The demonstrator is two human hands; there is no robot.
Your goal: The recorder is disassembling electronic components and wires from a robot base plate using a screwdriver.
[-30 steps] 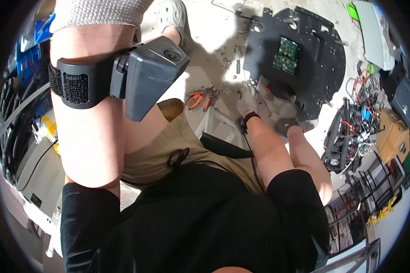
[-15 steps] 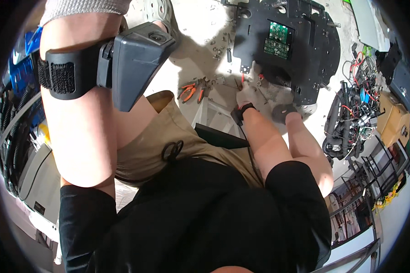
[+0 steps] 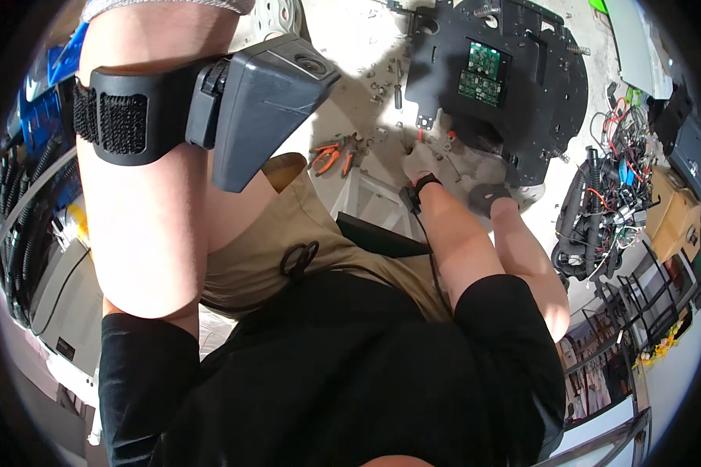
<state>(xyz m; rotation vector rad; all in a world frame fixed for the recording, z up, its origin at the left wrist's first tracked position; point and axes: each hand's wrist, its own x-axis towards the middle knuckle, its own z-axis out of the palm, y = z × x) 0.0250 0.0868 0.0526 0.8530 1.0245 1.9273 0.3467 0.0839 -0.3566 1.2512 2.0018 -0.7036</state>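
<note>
My right hand [image 3: 420, 161], in a pale glove with a dark wristband, is low by the near edge of a black plate [image 3: 522, 86]. Its fingers are closed around a slim red tool [image 3: 420, 135], whose kind is too small to tell. The red end points at a small tab on the plate's near left corner. A green circuit board [image 3: 480, 74] shows through a cut-out in the plate. My left forearm [image 3: 144, 226] rises close in front of me, a black boxy device [image 3: 269, 109] strapped on it; the left hand is beyond the upper edge.
Orange-handled pliers [image 3: 332, 156] lie on the pale floor left of my right hand. Small metal parts [image 3: 378, 92] and a screwdriver [image 3: 398, 92] are scattered beyond them. Tangled cables [image 3: 607, 194] and a cardboard box [image 3: 670, 206] stand at the right. My right shoe [image 3: 487, 196] is beside my right hand.
My left forearm and its strapped device have shifted up and to the right in view. My right hand stays by the plate's corner with the red tool.
</note>
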